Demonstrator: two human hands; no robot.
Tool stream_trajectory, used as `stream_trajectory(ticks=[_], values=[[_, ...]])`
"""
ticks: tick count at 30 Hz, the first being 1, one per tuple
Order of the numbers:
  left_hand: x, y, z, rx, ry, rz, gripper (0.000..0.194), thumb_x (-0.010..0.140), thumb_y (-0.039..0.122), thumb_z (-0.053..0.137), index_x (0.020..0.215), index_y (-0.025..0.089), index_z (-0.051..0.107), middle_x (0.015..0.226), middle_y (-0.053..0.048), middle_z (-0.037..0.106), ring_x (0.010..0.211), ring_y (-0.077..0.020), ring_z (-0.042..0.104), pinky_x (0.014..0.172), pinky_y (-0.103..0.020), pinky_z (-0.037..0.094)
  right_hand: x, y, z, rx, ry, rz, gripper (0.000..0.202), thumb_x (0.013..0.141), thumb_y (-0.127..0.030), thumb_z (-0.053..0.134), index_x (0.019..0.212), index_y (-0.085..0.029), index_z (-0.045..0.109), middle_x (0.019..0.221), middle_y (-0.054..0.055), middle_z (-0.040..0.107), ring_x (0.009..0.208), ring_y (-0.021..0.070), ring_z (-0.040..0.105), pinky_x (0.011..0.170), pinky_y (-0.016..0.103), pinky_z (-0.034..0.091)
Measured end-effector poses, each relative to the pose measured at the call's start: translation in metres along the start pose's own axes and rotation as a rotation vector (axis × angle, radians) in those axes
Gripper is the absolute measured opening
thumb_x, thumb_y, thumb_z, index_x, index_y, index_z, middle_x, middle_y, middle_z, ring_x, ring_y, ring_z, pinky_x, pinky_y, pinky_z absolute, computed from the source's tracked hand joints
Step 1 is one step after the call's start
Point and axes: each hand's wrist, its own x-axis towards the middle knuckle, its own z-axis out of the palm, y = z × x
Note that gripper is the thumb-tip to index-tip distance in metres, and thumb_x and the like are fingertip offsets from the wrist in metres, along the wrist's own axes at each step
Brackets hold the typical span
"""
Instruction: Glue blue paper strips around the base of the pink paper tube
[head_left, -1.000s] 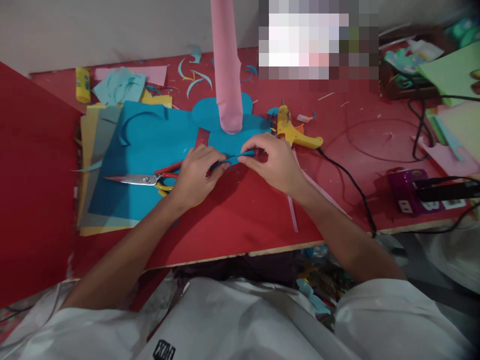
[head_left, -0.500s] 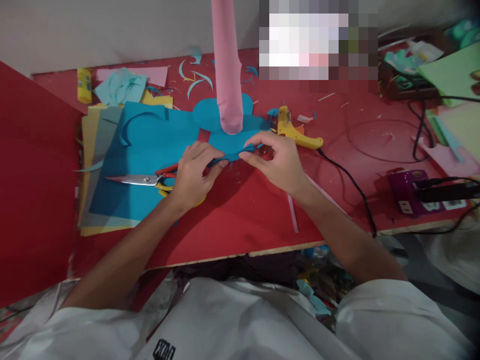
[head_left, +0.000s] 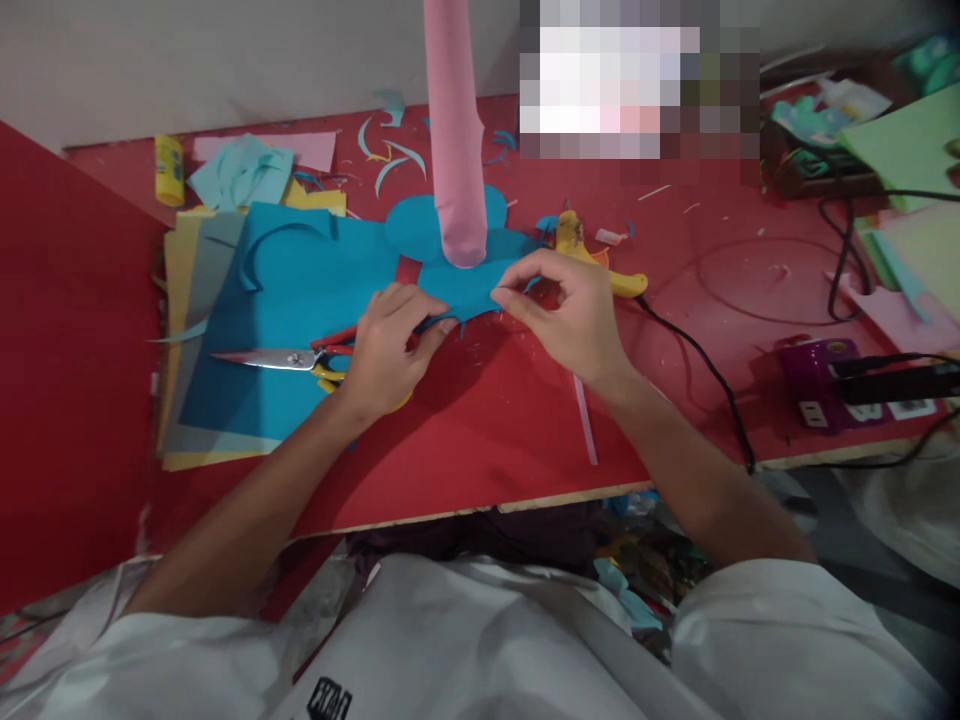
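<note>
A blue paper shape with rounded lobes (head_left: 465,286) lies on the red table, and a pink paper tube (head_left: 459,150) stands on it. My left hand (head_left: 391,345) pinches the near left edge of the blue shape between thumb and fingers. At the shape's near right edge is my right hand (head_left: 566,315), thumb and fingertip pressed together; what they hold, if anything, is too small to tell. Scissors (head_left: 281,359) with red and yellow handles lie partly under my left hand. A yellow glue gun (head_left: 619,283) rests just beyond my right hand.
Blue sheets (head_left: 300,270) lie over other coloured sheets at the left. A yellow glue stick (head_left: 169,171) and paper scraps are behind them. The glue gun's black cable runs to the front edge. A purple box (head_left: 810,385) and a cluttered tray (head_left: 825,180) are at the right.
My right hand has shifted slightly right and up, off the folded blue edge, which now lies flatter. My left hand stays in the same place.
</note>
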Motion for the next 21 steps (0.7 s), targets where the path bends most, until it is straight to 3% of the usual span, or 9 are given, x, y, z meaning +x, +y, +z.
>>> stream_trajectory(ticks=[5,10,12,14,16,18,21], values=[[-0.001,-0.006,0.003,-0.025,0.063,0.042,0.016,0.108,0.034,0.059,0.098,0.025,0.068,0.1,-0.005,0.075,0.097,-0.0237,0.066,0.089,-0.042,0.05,0.005,0.006,-0.006,0.031,0.225,-0.02,0.044,0.107,-0.067,0.052,0.092,-0.027,0.064,0.086,0.003,0.063,0.08,0.0202,0.066,0.073,0.037,0.058],[-0.001,-0.012,0.008,-0.08,0.148,0.112,0.012,0.106,0.032,0.064,0.098,0.025,0.068,0.094,-0.004,0.073,0.092,-0.0224,0.065,0.083,-0.04,0.049,0.007,0.009,-0.004,0.239,0.415,-0.095,0.057,0.111,-0.062,0.048,0.067,-0.025,0.042,0.059,-0.005,0.037,0.054,0.0125,0.044,0.06,0.031,0.047],[-0.001,-0.012,0.008,-0.092,0.158,0.127,0.013,0.107,0.033,0.063,0.098,0.025,0.068,0.093,-0.004,0.073,0.09,-0.0217,0.064,0.083,-0.04,0.049,0.006,0.006,-0.003,0.255,0.332,-0.131,0.056,0.108,-0.064,0.053,0.068,-0.025,0.05,0.064,-0.002,0.049,0.06,0.0137,0.051,0.061,0.032,0.046],[-0.001,-0.01,0.007,-0.093,0.145,0.143,0.014,0.107,0.034,0.063,0.098,0.025,0.068,0.094,-0.004,0.074,0.09,-0.0215,0.065,0.083,-0.04,0.049,0.004,0.002,-0.002,0.259,0.162,-0.162,0.046,0.101,-0.067,0.064,0.081,-0.026,0.065,0.085,0.002,0.069,0.08,0.0178,0.065,0.066,0.034,0.049],[-0.001,-0.008,0.006,-0.088,0.12,0.157,0.014,0.107,0.033,0.063,0.099,0.025,0.069,0.094,-0.003,0.074,0.091,-0.0218,0.066,0.083,-0.04,0.048,0.002,0.0,0.001,0.218,0.007,-0.16,0.04,0.095,-0.068,0.073,0.093,-0.027,0.072,0.102,0.005,0.076,0.095,0.0213,0.07,0.073,0.035,0.052],[-0.001,-0.006,0.005,-0.084,0.101,0.161,0.013,0.106,0.032,0.063,0.098,0.024,0.07,0.094,-0.004,0.074,0.091,-0.0223,0.066,0.082,-0.04,0.048,-0.001,0.003,0.006,0.137,-0.037,-0.13,0.04,0.094,-0.067,0.074,0.091,-0.027,0.074,0.092,0.003,0.076,0.089,0.0209,0.069,0.076,0.036,0.052],[-0.001,-0.005,0.005,-0.08,0.081,0.151,0.013,0.106,0.031,0.063,0.097,0.024,0.069,0.092,-0.004,0.074,0.09,-0.0227,0.065,0.082,-0.041,0.047,-0.002,0.007,0.01,0.054,-0.003,-0.088,0.046,0.096,-0.067,0.071,0.078,-0.024,0.071,0.074,0.001,0.069,0.078,0.0195,0.063,0.077,0.036,0.05]])
